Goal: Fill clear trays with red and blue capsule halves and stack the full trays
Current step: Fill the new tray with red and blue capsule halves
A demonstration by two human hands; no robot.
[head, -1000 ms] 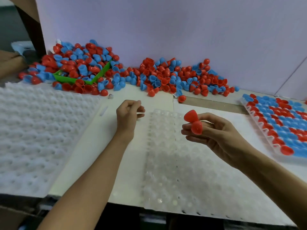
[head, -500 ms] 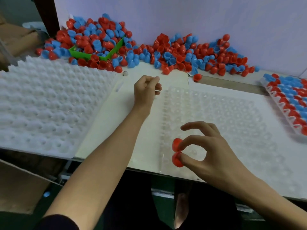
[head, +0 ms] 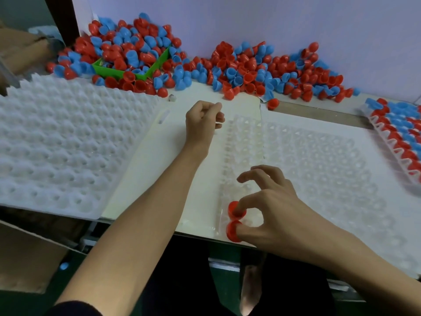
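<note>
A clear tray [head: 319, 169] with rows of cups lies on the white table in front of me. My right hand [head: 271, 213] is at the tray's near left corner, with the index finger in one red capsule half [head: 234, 209] and the thumb in a second red half [head: 232, 231]; both halves sit down at the tray's cups. My left hand [head: 202, 124] rests curled at the tray's far left corner, and nothing shows in it. A heap of red and blue capsule halves [head: 250, 67] lies along the back wall.
A white foam sheet with dimples [head: 63, 142] covers the left of the table. A green bin [head: 134, 69] sits buried in capsule halves at the back left. A filled tray of red and blue halves [head: 401, 133] lies at the right edge. One loose red half [head: 272, 103] lies behind the tray.
My right hand came down from mid-air to the tray's near left corner with the two red halves and has lowered them into the cups. My left hand stayed in place.
</note>
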